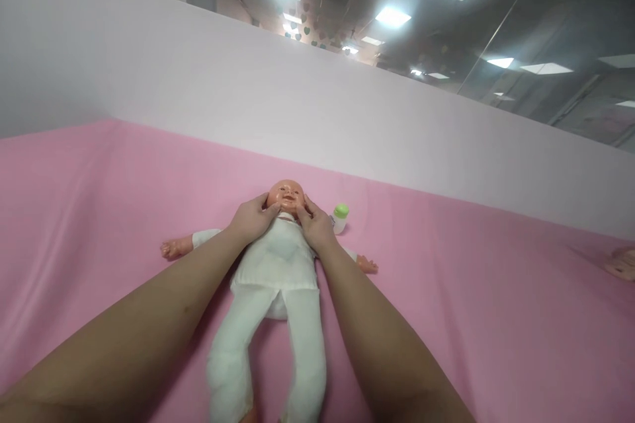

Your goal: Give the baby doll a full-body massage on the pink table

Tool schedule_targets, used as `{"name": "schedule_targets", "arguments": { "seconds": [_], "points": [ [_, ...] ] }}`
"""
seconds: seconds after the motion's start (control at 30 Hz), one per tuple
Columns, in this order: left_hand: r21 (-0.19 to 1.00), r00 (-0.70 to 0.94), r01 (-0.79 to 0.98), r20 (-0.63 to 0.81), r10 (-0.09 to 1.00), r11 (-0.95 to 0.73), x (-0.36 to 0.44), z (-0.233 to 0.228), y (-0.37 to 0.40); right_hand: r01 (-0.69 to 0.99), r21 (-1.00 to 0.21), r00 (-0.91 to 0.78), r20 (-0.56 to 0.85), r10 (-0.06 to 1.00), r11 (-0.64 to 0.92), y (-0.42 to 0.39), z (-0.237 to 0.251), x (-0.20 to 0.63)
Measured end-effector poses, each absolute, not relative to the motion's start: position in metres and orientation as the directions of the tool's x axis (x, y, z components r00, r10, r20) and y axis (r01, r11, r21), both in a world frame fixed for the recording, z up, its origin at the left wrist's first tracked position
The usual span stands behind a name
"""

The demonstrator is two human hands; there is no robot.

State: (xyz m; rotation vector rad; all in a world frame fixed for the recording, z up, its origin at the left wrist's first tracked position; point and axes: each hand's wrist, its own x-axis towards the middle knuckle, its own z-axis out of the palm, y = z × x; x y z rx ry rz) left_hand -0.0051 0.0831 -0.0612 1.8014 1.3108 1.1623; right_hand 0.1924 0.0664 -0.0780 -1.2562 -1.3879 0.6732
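A baby doll [278, 258] in a white cloth outfit lies on its back, its arms spread to the sides and its legs toward me. My left hand [253, 218] cups one side of the doll's head [286, 189], with the thumb by the chin. On the opposite side, my right hand [316, 223] holds the head the same way, its thumb at the jaw. The fingers of both hands are partly hidden beside and behind the head. Just right of my right hand stands a small whitish bottle [340, 219] with a green cap.
A pink sheet [446, 291] covers the surface under the doll. Behind it rises a plain white panel [317, 119]. At the far right edge, part of a skin-coloured object [622, 264] shows, cut off by the frame.
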Motion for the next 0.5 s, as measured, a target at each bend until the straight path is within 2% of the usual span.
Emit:
{"name": "schedule_targets", "arguments": {
  "seconds": [0.23,0.37,0.5],
  "points": [
    [0.890,0.075,0.322,0.314,0.946,-0.321,-0.0012,-0.0656,0.0857,0.318,-0.899,0.190,0.372,0.909,0.301,0.0642,-0.0774,0.1910],
    [0.878,0.117,0.350,0.305,0.945,-0.327,-0.0015,-0.0626,0.0835,0.361,-0.905,0.190,0.306,0.933,0.224,0.0634,-0.0746,0.1893],
    [0.863,0.138,0.404,0.270,0.953,-0.304,-0.0020,-0.0579,0.0804,0.310,-0.926,0.191,0.283,0.940,0.215,0.0614,-0.0719,0.1867]
  ]
}}
